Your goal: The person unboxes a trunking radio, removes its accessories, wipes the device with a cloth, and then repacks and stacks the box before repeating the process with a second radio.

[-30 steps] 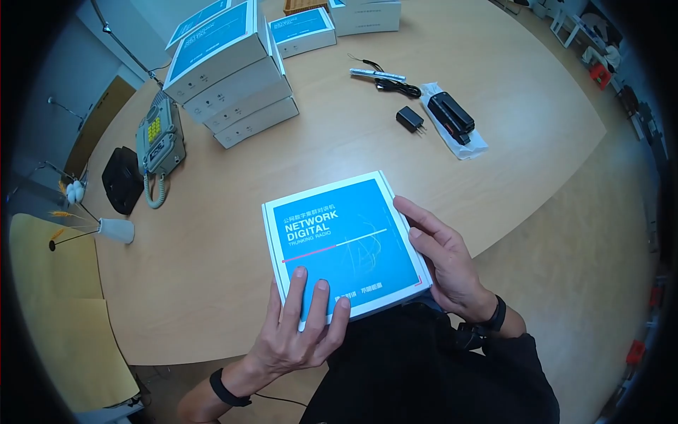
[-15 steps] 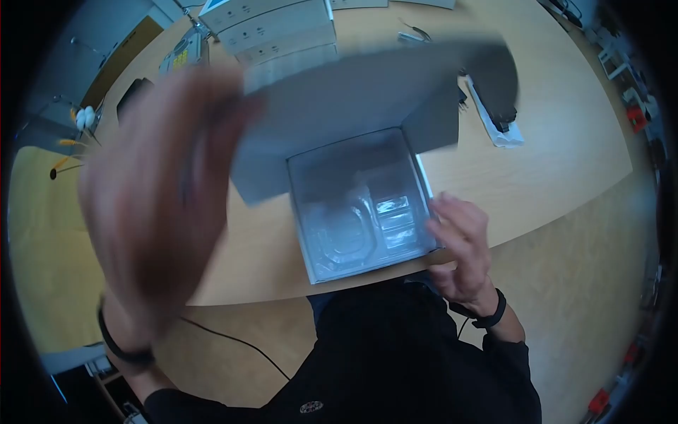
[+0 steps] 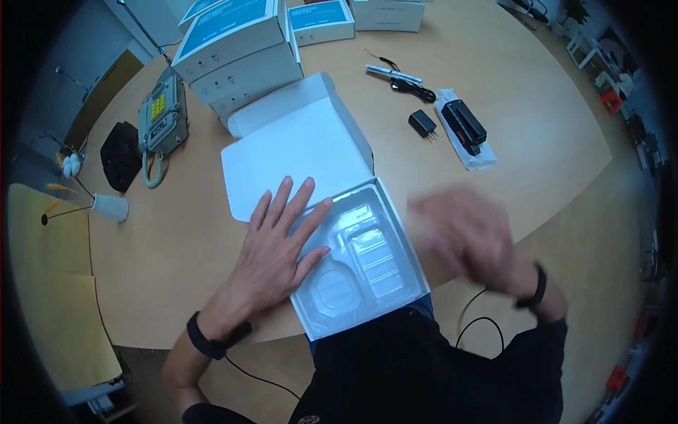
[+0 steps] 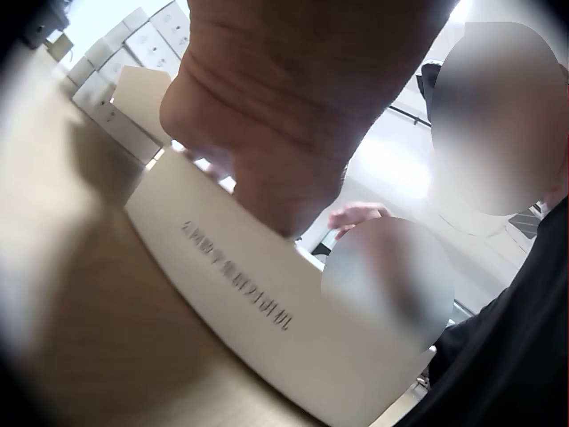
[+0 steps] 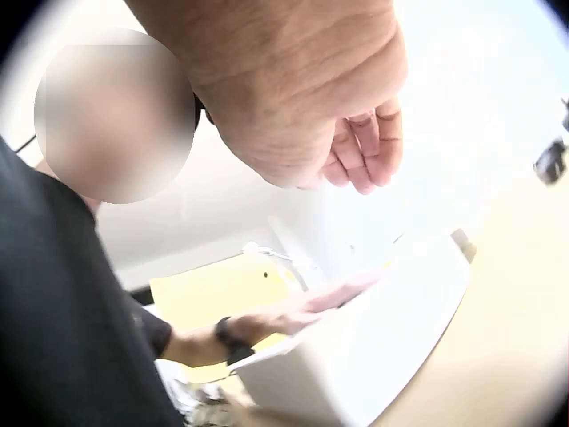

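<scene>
A white cardboard box [image 3: 406,237] lies at the near edge of the table, its lid [image 3: 296,145] folded back with the white inside facing up. Inside sits a clear plastic tray [image 3: 336,288] with moulded hollows and no items in them. My left hand [image 3: 272,251] rests with spread, straight fingers across the box's left edge and the base of the lid. In the left wrist view the box's printed side [image 4: 236,276] stands below that hand. My right hand [image 3: 470,233], blurred, hovers to the right of the box with its fingers loosely bent and nothing in them.
Stacked white boxes [image 3: 247,81] stand behind the lid. A telephone [image 3: 161,113], a black pouch [image 3: 121,157] and a white vase [image 3: 111,207] are at the left. Toward the right lie a charger plug [image 3: 422,124], a coiled cable [image 3: 413,90] and a black device [image 3: 462,121] on a white wrapper.
The box, closed and held in both hands at first, now lies opened with its lid thrown back. My left hand came down from the raised lid; my right hand moved off the box's right side.
</scene>
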`<action>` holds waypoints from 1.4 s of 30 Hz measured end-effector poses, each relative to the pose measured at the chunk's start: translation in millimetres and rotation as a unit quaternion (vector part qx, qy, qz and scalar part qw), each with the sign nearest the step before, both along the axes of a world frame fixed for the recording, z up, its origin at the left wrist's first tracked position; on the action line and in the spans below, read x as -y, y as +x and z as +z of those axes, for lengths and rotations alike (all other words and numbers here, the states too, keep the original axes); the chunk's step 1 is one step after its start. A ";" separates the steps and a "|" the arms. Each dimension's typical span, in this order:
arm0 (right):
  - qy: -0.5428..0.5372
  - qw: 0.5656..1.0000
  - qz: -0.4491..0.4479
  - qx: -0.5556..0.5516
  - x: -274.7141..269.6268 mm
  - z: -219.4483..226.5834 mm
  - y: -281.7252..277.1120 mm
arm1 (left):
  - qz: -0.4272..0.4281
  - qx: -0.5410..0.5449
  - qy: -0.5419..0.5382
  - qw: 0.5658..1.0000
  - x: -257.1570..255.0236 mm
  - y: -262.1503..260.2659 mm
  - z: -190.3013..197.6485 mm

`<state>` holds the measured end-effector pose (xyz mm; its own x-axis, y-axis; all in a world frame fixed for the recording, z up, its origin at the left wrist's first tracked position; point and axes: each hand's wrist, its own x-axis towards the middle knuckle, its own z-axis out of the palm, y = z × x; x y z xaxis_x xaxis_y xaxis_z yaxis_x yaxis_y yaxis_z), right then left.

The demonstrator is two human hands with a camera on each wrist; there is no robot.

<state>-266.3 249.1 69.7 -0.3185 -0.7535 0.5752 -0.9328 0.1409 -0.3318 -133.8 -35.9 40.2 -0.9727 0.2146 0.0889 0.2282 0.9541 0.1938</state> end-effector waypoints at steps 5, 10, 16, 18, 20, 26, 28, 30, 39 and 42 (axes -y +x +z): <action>0.242 0.948 -0.194 -0.070 74.1 1.2 -173.0 | 0.005 -0.027 0.022 0.999 1.7 0.0 -7.5; 0.329 0.930 -0.163 -0.008 125.8 -65.0 -282.2 | 0.011 -0.022 0.043 0.999 3.9 0.8 -10.0; 0.163 0.948 -0.148 0.232 125.9 -22.0 -256.4 | 0.002 -0.041 0.046 0.998 6.4 -1.1 -7.2; 0.075 0.939 -0.120 0.314 115.0 8.9 -216.6 | -0.003 -0.058 0.039 0.998 4.1 -4.4 -2.5; -0.029 0.916 -0.100 0.388 105.4 33.6 -189.4 | 0.056 -0.122 0.175 0.975 0.5 -12.2 3.9; -0.006 0.871 0.038 0.491 82.6 57.8 -134.6 | 0.045 -0.151 0.346 0.925 -18.7 -32.6 18.4; 0.048 0.879 0.048 0.472 85.7 59.0 -88.7 | 0.068 -0.114 0.467 0.874 -20.8 -34.0 18.4; 0.082 0.954 0.033 0.287 96.4 34.4 -58.2 | 0.121 -0.123 0.601 0.780 -22.4 -46.8 19.7; 0.062 0.995 0.029 0.076 115.4 -11.9 -30.9 | 0.085 -0.277 0.189 0.938 17.3 -51.6 22.1; 0.030 0.996 0.056 0.068 125.0 -5.3 -36.2 | 0.038 -0.320 -0.013 0.947 13.0 -48.4 38.2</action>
<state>-302.5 124.1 64.4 -0.3032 -0.8206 0.4845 -0.8906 0.0631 -0.4504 -182.2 -48.8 78.4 -0.7339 0.1555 0.6612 0.2212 0.9751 0.0162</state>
